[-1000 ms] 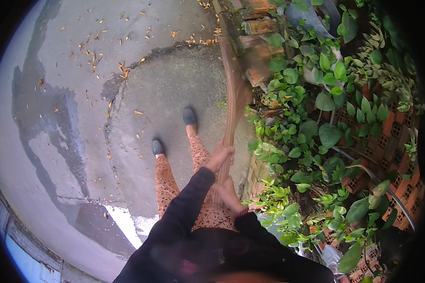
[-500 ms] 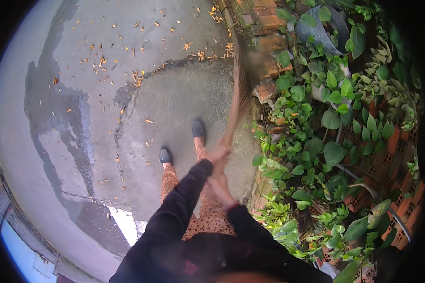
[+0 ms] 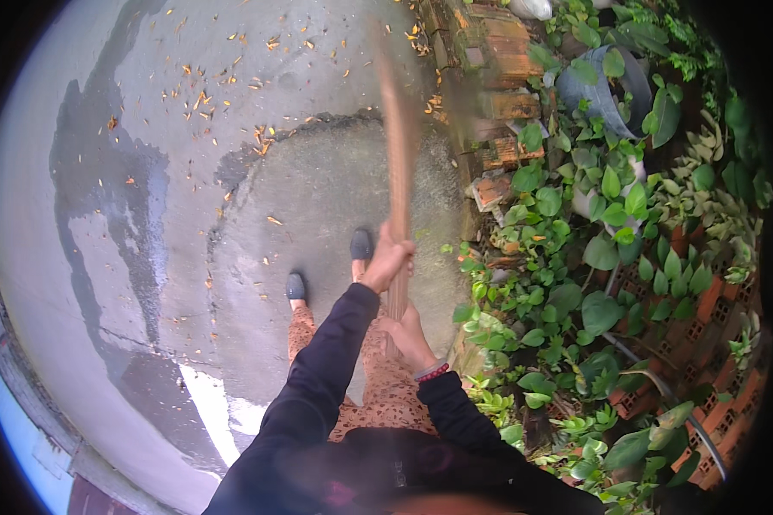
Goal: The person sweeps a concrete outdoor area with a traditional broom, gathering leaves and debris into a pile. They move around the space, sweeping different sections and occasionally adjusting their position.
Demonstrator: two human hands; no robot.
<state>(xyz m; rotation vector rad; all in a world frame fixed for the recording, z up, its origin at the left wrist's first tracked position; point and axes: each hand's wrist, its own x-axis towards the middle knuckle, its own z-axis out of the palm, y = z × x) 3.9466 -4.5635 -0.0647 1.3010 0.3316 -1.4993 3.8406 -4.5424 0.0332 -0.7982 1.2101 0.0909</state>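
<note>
Overhead, a blurred wooden broom handle point(image 3: 398, 163) rises from both fists: left hand point(image 3: 386, 262) wrapped round it higher, right hand point(image 3: 408, 337) clenched on it just below; orange leaves point(image 3: 262, 142) lie scattered on concrete point(image 3: 146, 172) beyond the fingertips, green plants point(image 3: 593, 257) to their right

Broom handle point(image 3: 398, 146) blurs upward; its head cannot be made out

Landmark = broom handle point(image 3: 398, 172): left hand point(image 3: 388, 262) on it, above right hand point(image 3: 410, 336); shoes point(image 3: 361, 245) just left of it on the concrete patch point(image 3: 318, 197); scattered leaves point(image 3: 206, 94) farther left & beyond; brick edging point(image 3: 498, 94) right of it, plants point(image 3: 593, 283) + pot point(image 3: 605, 90) farther right
</note>
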